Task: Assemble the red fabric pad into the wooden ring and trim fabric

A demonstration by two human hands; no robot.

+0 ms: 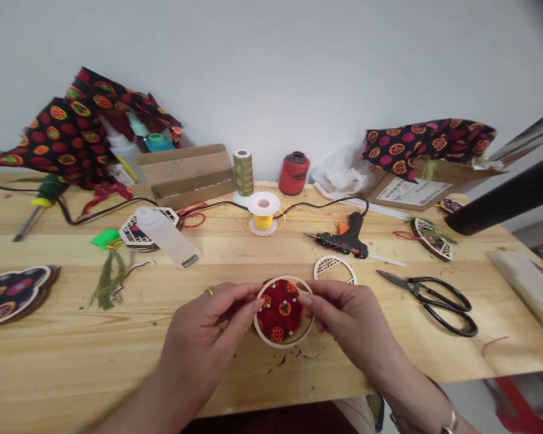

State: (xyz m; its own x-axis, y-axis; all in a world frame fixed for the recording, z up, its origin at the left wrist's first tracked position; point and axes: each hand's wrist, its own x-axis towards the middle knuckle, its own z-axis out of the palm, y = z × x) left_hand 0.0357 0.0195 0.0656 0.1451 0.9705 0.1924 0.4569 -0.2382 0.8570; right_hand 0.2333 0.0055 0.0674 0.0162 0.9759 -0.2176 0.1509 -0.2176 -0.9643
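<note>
Your left hand (203,325) and right hand (348,316) closed, fingertips pinching either side of thin wooden ring (280,346) around red printed fabric disc (280,310), over tabletop (117,361); pearl-headed pins (268,306) already in cloth; lattice-cut wooden ring (335,267) lies just beyond right hand, not joined to disc; hot glue gun (346,240), black-handled scissors (434,304), yellow thread spool (263,222) and plastic squeeze bottle (167,237) on pale wood; white wall (298,78) behind.
</note>
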